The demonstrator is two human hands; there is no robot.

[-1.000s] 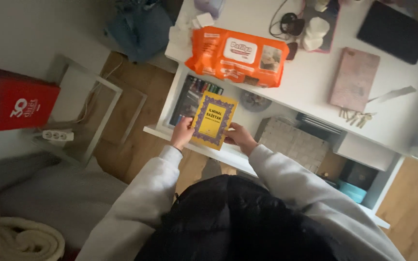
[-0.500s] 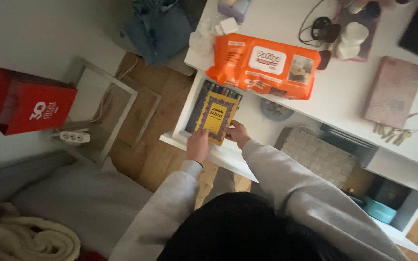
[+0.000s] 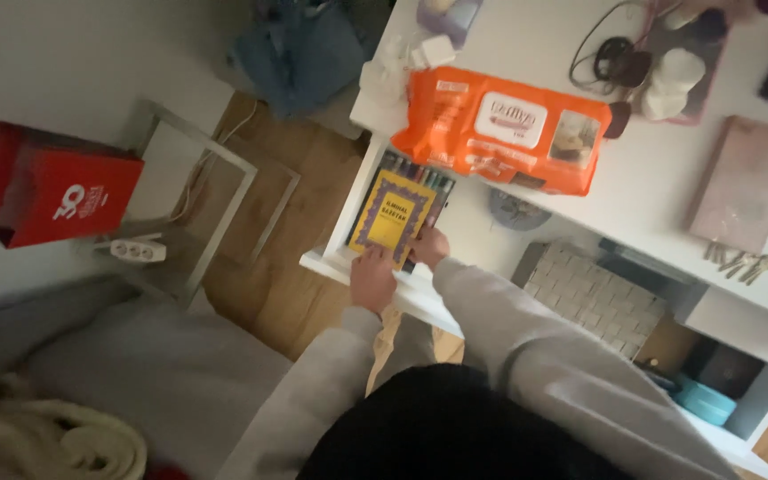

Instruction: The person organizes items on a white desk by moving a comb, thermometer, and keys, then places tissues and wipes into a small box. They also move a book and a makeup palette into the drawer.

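Note:
A yellow book with a purple border [image 3: 393, 217] lies in the left end of an open white drawer [image 3: 341, 263], on top of a dark item with coloured stripes. My left hand [image 3: 373, 277] rests at the book's near edge by the drawer front. On the book's right near corner sits my right hand [image 3: 428, 246], its fingers on the cover. Both arms wear grey sleeves.
An orange wipes pack [image 3: 501, 131] lies on the white desk [image 3: 660, 191] above the drawer. A pink notebook [image 3: 744, 182], keys [image 3: 744, 261], cables and white bottles sit farther right. A woven grey pouch [image 3: 588, 293] lies in the drawer. A red bag [image 3: 51, 191] stands at left.
The book has gone from held above the drawer front to lying flat inside the drawer. Both hands followed it forward, and the view shifted right.

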